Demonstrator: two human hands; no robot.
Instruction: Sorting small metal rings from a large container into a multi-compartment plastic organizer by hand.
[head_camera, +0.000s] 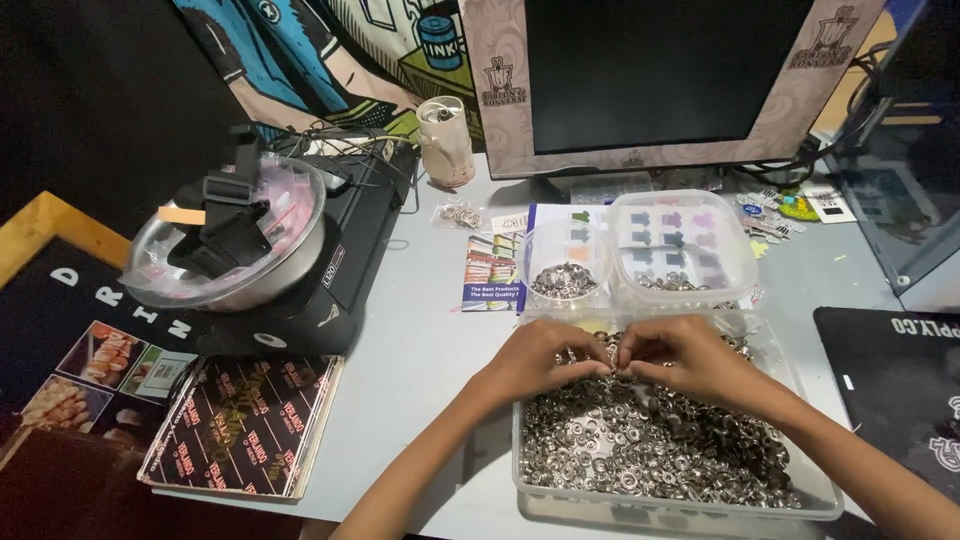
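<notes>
L hand (535, 360) + R hand (690, 358) fingers pinch small ring (612, 352) – orientation unclear – over tray (530, 480)

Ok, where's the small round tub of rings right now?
Head view, centre: the small round tub sits behind the big tray, left of the lidded box.

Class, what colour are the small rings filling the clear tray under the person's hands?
Shiny silver metal rings, seen best in the head view.

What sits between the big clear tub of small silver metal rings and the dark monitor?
In the head view, two small clear plastic containers holding more rings sit between the big clear tub and the monitor, on a colourful printed sheet.
</notes>
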